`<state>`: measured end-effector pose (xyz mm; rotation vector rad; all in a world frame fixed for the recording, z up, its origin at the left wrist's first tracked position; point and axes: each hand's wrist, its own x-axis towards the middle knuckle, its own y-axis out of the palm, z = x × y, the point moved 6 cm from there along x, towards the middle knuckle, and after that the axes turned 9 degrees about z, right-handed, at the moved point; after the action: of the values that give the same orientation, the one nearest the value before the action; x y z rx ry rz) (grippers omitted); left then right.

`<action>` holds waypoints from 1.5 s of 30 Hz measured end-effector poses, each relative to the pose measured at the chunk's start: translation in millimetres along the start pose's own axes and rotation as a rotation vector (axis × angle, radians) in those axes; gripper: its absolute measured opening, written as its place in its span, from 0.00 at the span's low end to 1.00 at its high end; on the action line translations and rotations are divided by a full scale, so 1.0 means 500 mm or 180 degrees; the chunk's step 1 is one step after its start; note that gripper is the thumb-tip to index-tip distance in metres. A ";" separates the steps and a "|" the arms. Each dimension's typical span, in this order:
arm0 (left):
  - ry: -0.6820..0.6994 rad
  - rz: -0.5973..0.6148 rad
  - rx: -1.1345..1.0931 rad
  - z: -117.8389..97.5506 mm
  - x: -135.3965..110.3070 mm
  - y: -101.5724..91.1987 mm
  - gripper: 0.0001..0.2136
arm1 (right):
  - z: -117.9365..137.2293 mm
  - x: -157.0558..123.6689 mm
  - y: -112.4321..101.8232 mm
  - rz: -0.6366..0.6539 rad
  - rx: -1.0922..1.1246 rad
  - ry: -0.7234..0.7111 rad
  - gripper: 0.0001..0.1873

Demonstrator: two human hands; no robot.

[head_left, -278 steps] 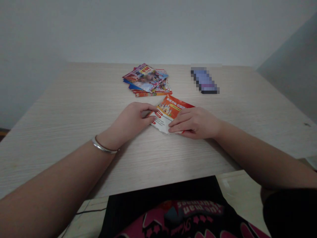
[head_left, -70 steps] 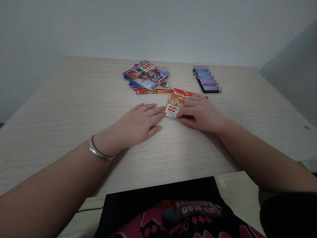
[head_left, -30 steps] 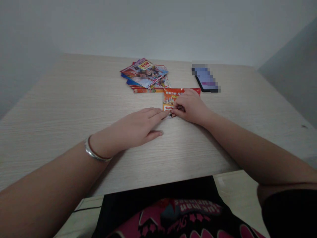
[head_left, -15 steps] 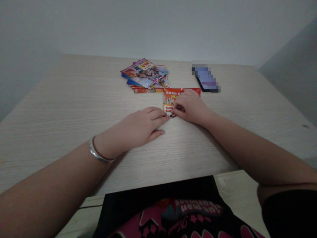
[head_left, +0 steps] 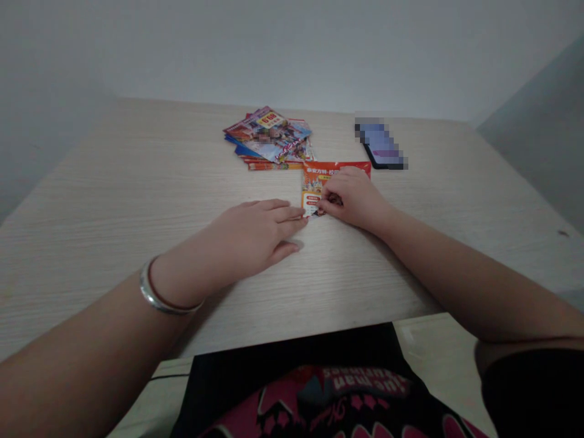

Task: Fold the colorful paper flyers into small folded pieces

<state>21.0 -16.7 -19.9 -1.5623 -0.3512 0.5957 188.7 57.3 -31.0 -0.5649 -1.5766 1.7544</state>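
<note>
A small orange-and-red printed leaflet (head_left: 314, 182) lies flat on the table, its right part covered by my right hand (head_left: 353, 196). The fingers of that hand are curled over the leaflet, with thumb and forefinger drawn together near its lower edge. My left hand (head_left: 255, 234) lies palm down with its fingers stretched out. Its fingertips reach the leaflet's lower left corner, and a silver bangle (head_left: 157, 295) circles the wrist. Just behind the leaflet is a fanned pile of colourful leaflets (head_left: 274, 137), the top one purple and blue.
A black phone (head_left: 383, 146), partly blurred out, lies at the back right of the pale wooden table (head_left: 159, 164). A grey wall (head_left: 292, 55) rises behind the table. The table's front edge is close to my lap.
My left hand has slid slightly left and toward me, its fingertips drawing back from the leaflet's lower edge. My right hand stays in place on the leaflet.
</note>
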 end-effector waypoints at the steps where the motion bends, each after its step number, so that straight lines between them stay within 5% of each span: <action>1: 0.0003 0.0016 -0.0037 0.002 -0.001 0.000 0.24 | 0.001 0.000 0.000 0.0012 0.0009 0.0004 0.12; 10: -0.0134 -0.0286 -0.0779 0.036 -0.007 -0.014 0.21 | 0.017 -0.006 -0.005 0.0019 0.0036 0.0012 0.10; 18: 0.0369 -0.0399 -0.0366 0.006 0.017 0.004 0.21 | 0.010 -0.010 -0.009 -0.0041 -0.0001 -0.0024 0.09; 37: 0.0247 -0.0412 0.0302 -0.021 0.028 -0.004 0.24 | 0.003 -0.010 -0.018 -0.0069 0.0165 0.0089 0.08; 42: 0.0337 -0.0498 0.0213 -0.024 0.024 -0.013 0.25 | -0.020 -0.027 -0.035 -0.0400 0.0237 0.0186 0.05; 45: 0.0258 -0.0417 0.0180 -0.029 0.020 -0.025 0.26 | -0.032 -0.040 -0.048 -0.0596 0.0323 0.0317 0.12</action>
<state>39.3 -22.0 -9.3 -1.4922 -0.3692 0.4360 218.6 53.5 -12.9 -0.4339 -1.4158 1.6300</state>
